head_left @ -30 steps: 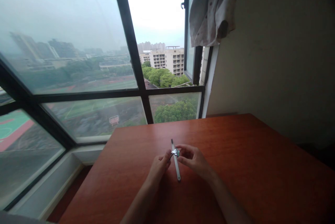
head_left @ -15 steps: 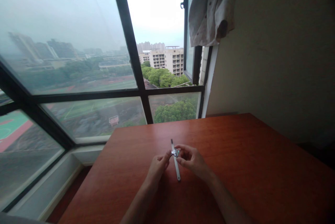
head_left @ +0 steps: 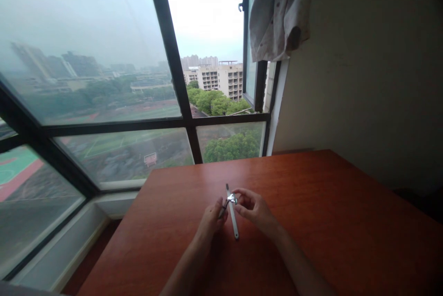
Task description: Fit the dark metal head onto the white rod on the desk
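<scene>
Head view. My left hand (head_left: 210,218) and right hand (head_left: 255,208) meet over a slim metal strip (head_left: 234,220) lying flat on the red-brown counter (head_left: 328,222). The strip sits about midway between the counter's left and right edges and closer to the far edge than the near one. It runs lengthwise from near to far, with its far end tipped slightly left.

A small shiny metal fitting (head_left: 231,199) sits on the far part of the strip. My left fingers (head_left: 220,205) are drawn narrow, thumb and forefinger pinched on the fitting's left side, where a thin dark piece sticks out. My right fingers (head_left: 242,193) are also narrow, thumb and forefinger closed on its right side, with the remaining fingers curled loosely behind. The fitting is too small to tell how it joins the strip. Both forearms enter from the near edge and converge on the strip.

Surroundings: a dark-framed window (head_left: 173,56) stands beyond the counter's far-left corner. A pale cloth (head_left: 280,14) hangs at the top, beside the wall (head_left: 374,65) behind the far-right corner.
</scene>
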Motion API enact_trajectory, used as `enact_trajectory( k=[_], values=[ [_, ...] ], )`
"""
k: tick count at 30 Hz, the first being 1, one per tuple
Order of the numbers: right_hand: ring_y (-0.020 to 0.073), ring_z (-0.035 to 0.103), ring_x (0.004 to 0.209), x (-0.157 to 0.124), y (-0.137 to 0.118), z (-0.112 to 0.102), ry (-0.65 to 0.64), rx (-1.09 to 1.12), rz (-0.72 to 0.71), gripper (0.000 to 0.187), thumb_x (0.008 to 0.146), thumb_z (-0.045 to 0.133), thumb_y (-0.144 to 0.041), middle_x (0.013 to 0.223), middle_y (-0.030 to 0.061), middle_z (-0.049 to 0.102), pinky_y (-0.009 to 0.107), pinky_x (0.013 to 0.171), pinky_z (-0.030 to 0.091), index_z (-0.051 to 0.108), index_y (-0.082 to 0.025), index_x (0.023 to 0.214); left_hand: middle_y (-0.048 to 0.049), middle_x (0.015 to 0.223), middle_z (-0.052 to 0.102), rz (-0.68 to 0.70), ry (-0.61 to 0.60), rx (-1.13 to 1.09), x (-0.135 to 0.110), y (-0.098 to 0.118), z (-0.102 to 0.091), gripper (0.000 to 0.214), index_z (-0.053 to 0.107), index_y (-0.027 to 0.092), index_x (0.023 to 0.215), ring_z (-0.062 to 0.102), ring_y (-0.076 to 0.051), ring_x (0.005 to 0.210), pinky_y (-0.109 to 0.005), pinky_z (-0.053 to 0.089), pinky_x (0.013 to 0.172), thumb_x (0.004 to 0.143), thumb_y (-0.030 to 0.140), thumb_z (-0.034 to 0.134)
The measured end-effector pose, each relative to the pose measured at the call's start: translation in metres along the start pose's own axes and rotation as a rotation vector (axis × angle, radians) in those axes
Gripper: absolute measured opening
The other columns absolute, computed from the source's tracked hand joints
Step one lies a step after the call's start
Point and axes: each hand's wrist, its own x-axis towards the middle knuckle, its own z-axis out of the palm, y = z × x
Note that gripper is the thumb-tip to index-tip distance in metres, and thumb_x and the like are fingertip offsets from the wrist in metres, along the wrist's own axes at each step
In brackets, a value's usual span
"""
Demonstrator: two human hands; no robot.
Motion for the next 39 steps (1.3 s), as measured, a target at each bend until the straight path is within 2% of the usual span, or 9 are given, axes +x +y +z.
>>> enact_trajectory(
  k=[5, 11, 15, 18, 22, 25, 34, 37, 39],
  values=[
    [0.0104, 0.051, 0.063, 0.003, 0.005, -0.004, 0.023, 0.037, -0.002, 0.046, 0.074, 0.071, -0.039, 0.071, -0.0033, 0.052, 0.023, 0.058, 0.040, 0.057, -0.016, 0.111, 0.0068, 0.046, 0.038, 0.092, -0.007, -0.172, -0.006, 0.006, 0.006, 0.051, 0.049, 0.017, 0.058, 0.027, -0.006, 0.040, -0.020, 0.016, 0.039, 0.068, 0.065, 0.062],
    [0.0110, 0.051, 0.060, 0.004, -0.001, -0.014, 0.103, -0.179, -0.022, 0.043, 0.077, 0.064, -0.034, 0.067, -0.0035, 0.053, 0.022, 0.055, 0.039, 0.055, -0.015, 0.114, 0.0057, 0.052, 0.043, 0.089, 0.015, -0.229, 0.000, -0.002, -0.001, 0.045, 0.053, 0.015, 0.066, 0.033, -0.005, 0.041, -0.018, 0.020, 0.040, 0.072, 0.058, 0.064],
    [0.0121, 0.052, 0.061, -0.006, -0.006, -0.050, 0.151, -0.607, 0.002, 0.040, 0.076, 0.059, -0.023, 0.068, -0.0018, 0.058, 0.023, 0.059, 0.041, 0.059, -0.014, 0.115, 0.0064, 0.052, 0.043, 0.104, 0.032, -0.258, 0.005, -0.009, -0.009, 0.044, 0.057, 0.015, 0.072, 0.033, -0.004, 0.040, -0.016, 0.021, 0.040, 0.072, 0.058, 0.064],
    [0.0138, 0.057, 0.062, -0.021, -0.009, -0.090, 0.134, -0.914, 0.133, 0.040, 0.074, 0.057, -0.016, 0.069, 0.0002, 0.064, 0.023, 0.060, 0.039, 0.062, -0.015, 0.113, 0.0061, 0.051, 0.044, 0.117, 0.040, -0.232, 0.006, -0.009, -0.011, 0.044, 0.057, 0.015, 0.073, 0.034, -0.005, 0.039, -0.016, 0.022, 0.039, 0.073, 0.058, 0.062],
    [0.0145, 0.059, 0.064, -0.040, -0.018, -0.136, 0.065, -1.128, 0.281, 0.039, 0.073, 0.055, -0.011, 0.072, 0.0027, 0.068, 0.022, 0.058, 0.035, 0.065, -0.016, 0.110, 0.0065, 0.050, 0.044, 0.106, 0.076, -0.193, 0.005, -0.006, -0.010, 0.044, 0.057, 0.015, 0.074, 0.033, -0.005, 0.039, -0.016, 0.020, 0.038, 0.072, 0.058, 0.063],
    [0.0145, 0.058, 0.062, -0.047, -0.026, -0.152, 0.017, -1.204, 0.340, 0.026, 0.073, 0.055, -0.010, 0.069, 0.0024, 0.066, 0.022, 0.056, 0.031, 0.070, -0.019, 0.093, 0.0067, 0.050, 0.043, 0.102, 0.097, -0.170, 0.006, -0.007, -0.009, 0.045, 0.058, 0.015, 0.074, 0.033, -0.005, 0.038, -0.017, 0.019, 0.038, 0.071, 0.059, 0.062],
    [0.0188, 0.064, 0.074, -0.044, -0.029, -0.149, 0.069, -1.244, 0.423, 0.044, 0.077, 0.055, -0.012, 0.085, 0.0073, 0.071, 0.024, 0.061, 0.036, 0.061, -0.018, 0.120, 0.0086, 0.045, 0.038, 0.123, 0.153, -0.164, 0.008, -0.009, -0.009, 0.048, 0.057, 0.015, 0.071, 0.029, -0.005, 0.038, -0.017, 0.017, 0.038, 0.068, 0.062, 0.063],
    [0.0204, 0.065, 0.080, -0.037, -0.029, -0.128, 0.115, -1.292, 0.359, 0.037, 0.082, 0.054, -0.017, 0.088, 0.0085, 0.071, 0.026, 0.066, 0.038, 0.061, -0.018, 0.119, 0.0083, 0.045, 0.039, 0.122, 0.153, -0.170, 0.007, -0.007, -0.008, 0.049, 0.058, 0.015, 0.070, 0.029, -0.005, 0.037, -0.017, 0.017, 0.038, 0.067, 0.063, 0.063],
    [0.0213, 0.064, 0.086, -0.030, -0.028, -0.103, 0.122, -1.320, 0.288, 0.021, 0.084, 0.053, -0.021, 0.091, 0.0085, 0.071, 0.026, 0.068, 0.038, 0.066, -0.019, 0.101, 0.0083, 0.045, 0.039, 0.127, 0.152, -0.180, 0.007, -0.007, -0.007, 0.048, 0.057, 0.015, 0.071, 0.029, -0.005, 0.037, -0.017, 0.017, 0.037, 0.068, 0.063, 0.063]
  ],
)
